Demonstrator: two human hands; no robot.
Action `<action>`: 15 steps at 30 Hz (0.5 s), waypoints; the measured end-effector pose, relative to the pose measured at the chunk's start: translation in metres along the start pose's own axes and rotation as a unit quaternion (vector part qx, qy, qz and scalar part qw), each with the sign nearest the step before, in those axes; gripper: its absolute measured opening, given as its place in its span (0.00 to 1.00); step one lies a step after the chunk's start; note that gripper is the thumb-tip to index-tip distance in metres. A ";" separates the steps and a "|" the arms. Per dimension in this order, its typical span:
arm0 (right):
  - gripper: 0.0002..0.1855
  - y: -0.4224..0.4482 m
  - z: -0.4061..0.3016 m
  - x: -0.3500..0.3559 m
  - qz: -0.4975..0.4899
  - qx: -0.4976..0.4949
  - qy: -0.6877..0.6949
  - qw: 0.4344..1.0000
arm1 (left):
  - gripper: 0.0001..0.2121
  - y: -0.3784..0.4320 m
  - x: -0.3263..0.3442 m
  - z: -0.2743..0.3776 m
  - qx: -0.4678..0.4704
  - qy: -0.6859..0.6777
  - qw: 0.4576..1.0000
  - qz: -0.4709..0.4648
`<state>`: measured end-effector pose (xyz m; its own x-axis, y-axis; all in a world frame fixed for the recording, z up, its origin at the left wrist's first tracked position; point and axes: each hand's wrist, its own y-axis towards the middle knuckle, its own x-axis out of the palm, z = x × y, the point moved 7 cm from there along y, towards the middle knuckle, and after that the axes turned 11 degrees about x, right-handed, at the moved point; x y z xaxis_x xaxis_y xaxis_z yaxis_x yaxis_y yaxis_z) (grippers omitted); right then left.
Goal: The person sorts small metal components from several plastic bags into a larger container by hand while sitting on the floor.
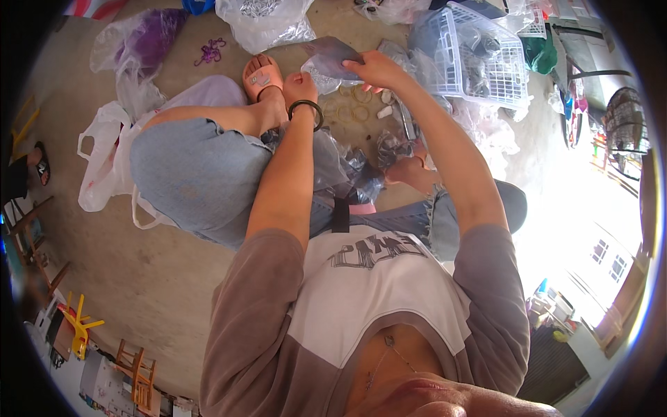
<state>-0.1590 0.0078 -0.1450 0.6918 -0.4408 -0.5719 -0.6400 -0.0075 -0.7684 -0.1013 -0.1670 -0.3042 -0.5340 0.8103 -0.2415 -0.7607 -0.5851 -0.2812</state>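
My right hand [383, 70] grips the edge of a thin, dark translucent plastic bag [333, 52], thumb on top. My left hand [300, 87], with a dark bangle at its wrist, is curled beside an orange slipper [262, 78] on my foot; whether anything is pinched in it is hidden. Between the hands sits a clear bag of small silvery pieces [324, 79]. Yellow rings [359, 110] lie on the floor below my right hand. More clear plastic bags with dark contents [359, 172] rest between my legs.
A white plastic basket [487, 99] stands tilted at the upper right. Ahead is a white bag of silvery pieces [260, 31]. Purple pieces [210, 51] and a purple-filled bag [148, 39] lie left of it. A white carrier bag [101, 156] is beside my knee.
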 end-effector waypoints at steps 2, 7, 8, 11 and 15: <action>0.24 -0.004 -0.006 0.003 -0.002 -0.004 -0.003 1.000 | 0.11 0.000 -0.002 0.002 0.001 0.013 1.000 -0.008; 0.26 -0.003 -0.003 0.005 -0.019 0.013 -0.016 1.000 | 0.17 0.002 0.005 0.040 0.118 0.198 0.968 -0.098; 0.26 0.001 0.002 0.006 -0.019 0.012 -0.010 1.000 | 0.18 0.002 0.010 0.038 0.084 0.110 0.985 -0.104; 0.26 -0.006 -0.018 0.010 -0.037 0.020 -0.061 0.997 | 0.20 0.025 0.011 0.025 -0.007 -0.111 0.987 -0.116; 0.24 0.002 -0.008 0.017 -0.038 0.042 -0.052 0.997 | 0.18 0.027 0.022 0.024 -0.063 -0.194 0.963 -0.178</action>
<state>-0.1511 -0.0063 -0.1537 0.7708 -0.3456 -0.5351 -0.5574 0.0407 -0.8293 -0.1428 -0.1646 -0.2946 -0.3633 0.8979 0.2485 -0.8833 -0.2471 -0.3984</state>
